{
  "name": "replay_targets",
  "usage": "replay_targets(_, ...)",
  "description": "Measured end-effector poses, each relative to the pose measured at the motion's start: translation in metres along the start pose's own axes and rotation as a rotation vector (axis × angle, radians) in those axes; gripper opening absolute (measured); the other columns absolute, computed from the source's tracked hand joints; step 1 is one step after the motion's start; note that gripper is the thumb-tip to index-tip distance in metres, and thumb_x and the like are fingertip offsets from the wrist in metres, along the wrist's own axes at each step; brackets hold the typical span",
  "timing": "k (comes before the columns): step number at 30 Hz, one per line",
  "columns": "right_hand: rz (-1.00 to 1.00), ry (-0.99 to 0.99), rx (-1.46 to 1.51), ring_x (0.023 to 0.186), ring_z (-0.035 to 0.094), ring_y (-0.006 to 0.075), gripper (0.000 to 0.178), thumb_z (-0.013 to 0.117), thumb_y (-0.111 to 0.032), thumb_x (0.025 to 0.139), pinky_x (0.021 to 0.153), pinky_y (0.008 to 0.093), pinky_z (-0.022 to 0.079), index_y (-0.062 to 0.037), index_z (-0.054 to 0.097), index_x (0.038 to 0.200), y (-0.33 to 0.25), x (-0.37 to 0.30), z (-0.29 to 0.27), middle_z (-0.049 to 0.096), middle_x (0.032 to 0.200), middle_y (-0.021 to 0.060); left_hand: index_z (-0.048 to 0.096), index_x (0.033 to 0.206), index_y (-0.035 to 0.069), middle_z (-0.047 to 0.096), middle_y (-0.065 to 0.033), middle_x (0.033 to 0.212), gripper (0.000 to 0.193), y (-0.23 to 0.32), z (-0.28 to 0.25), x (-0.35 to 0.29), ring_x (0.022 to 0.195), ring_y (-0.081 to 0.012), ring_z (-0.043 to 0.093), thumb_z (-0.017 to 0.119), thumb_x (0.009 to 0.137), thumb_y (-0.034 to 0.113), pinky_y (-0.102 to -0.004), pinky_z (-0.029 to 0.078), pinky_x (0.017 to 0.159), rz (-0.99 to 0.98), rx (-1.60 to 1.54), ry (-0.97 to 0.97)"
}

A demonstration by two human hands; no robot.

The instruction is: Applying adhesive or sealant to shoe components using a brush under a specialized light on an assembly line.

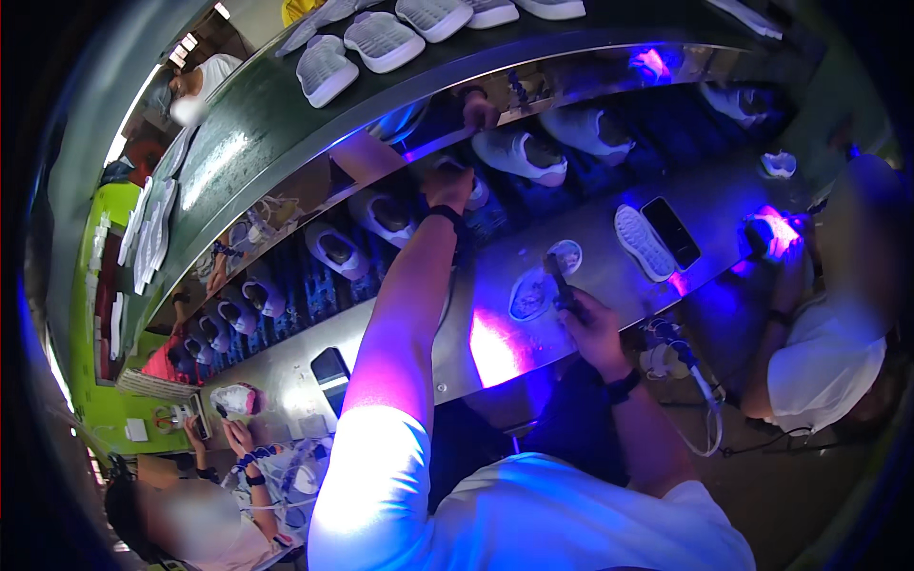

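Left hand [449,187] is set on a shoe [479,194] in the belt row [662,145]; fingertips are hidden, so whether it is pinched or only touched can't be told. In the right hand [592,328] a dark tool [556,270] is gripped, fingers closed round it, tip at the small dish [571,252] on the bench [595,211]. Main risk, as judged: dish could be tipped if the tool is swept sideways while attention is kept on the shoe. If the dish is wet inside (contents unclear), drips could be left on the pale oval piece [530,294] just beside it, or on the sole [641,245] and phone [670,232] further right. Neighbour shoes could be knocked by the left wrist if the shoe is pulled out crooked; if the belt runs, grip could be lost.
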State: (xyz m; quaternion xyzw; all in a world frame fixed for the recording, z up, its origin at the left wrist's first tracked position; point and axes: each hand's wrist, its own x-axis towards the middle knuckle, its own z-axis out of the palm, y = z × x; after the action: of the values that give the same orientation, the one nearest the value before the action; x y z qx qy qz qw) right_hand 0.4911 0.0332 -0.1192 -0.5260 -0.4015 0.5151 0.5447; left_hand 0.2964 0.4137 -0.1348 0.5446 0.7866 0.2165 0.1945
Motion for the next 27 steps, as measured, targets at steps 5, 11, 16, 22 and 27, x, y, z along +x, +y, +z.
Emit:
replay_targets(5, 0.001, -0.014, 0.041, 0.062, 0.053, 0.0033, 0.044, 0.068, -0.001, 0.095, 0.053, 0.0222, 0.044, -0.0018, 0.06, 0.138, 0.005, -0.007, 0.001, 0.062, 0.082, -0.0024, 0.07, 0.117, 0.001, 0.074, -0.0168, 0.1, 0.05, -0.014, -0.056, -0.048, 0.091, -0.0304, 0.075, 0.076, 0.08, 0.034, -0.0406, 0.063, 0.074, -0.018, -0.387, -0.295)
replay_targets(11, 0.008, -0.013, -0.053, 0.055, 0.051, 0.0036, 0.038, 0.061, -0.002, 0.1, 0.047, 0.0217, 0.039, -0.0017, 0.058, 0.137, -0.008, -0.024, 0.0, 0.06, 0.077, -0.0012, 0.065, 0.117, -0.003, 0.071, -0.0073, 0.094, 0.045, -0.093, -0.174, -0.204, 0.079, -0.0185, 0.069, 0.074, 0.087, 0.028, -0.0327, 0.057, 0.068, 0.182, -0.434, -0.633)
replay_targets(16, -0.007, -0.02, 0.004, 0.055, 0.051, 0.0045, 0.032, 0.061, -0.003, 0.1, 0.048, 0.0221, 0.039, 0.0007, 0.059, 0.132, 0.0, -0.03, 0.003, 0.061, 0.08, -0.0001, 0.058, 0.134, 0.001, 0.069, -0.0209, 0.115, 0.064, -0.174, -0.233, -0.317, 0.097, -0.0335, 0.072, 0.076, 0.081, 0.031, -0.0402, 0.057, 0.087, 0.617, 0.177, -0.433)
replay_targets(22, -0.058, 0.038, -0.167, 0.062, 0.05, 0.0032, 0.04, 0.062, -0.006, 0.101, 0.052, 0.0194, 0.039, -0.0023, 0.057, 0.14, 0.004, -0.079, 0.032, 0.064, 0.085, 0.0015, 0.058, 0.135, 0.005, 0.067, -0.0184, 0.114, 0.066, -0.185, -0.24, -0.354, 0.108, -0.0369, 0.066, 0.076, 0.075, 0.026, -0.0502, 0.052, 0.096, 0.996, 0.43, -0.327)
replay_targets(27, -0.07, 0.084, -0.209, 0.066, 0.052, 0.0037, 0.043, 0.063, -0.004, 0.1, 0.058, 0.0199, 0.042, -0.0031, 0.058, 0.143, -0.021, -0.147, 0.077, 0.066, 0.088, 0.0012, 0.065, 0.12, 0.005, 0.064, -0.0104, 0.097, 0.037, -0.228, -0.185, -0.393, 0.093, -0.0264, 0.064, 0.062, 0.085, 0.019, -0.0441, 0.05, 0.083, 1.225, 0.961, 0.241)
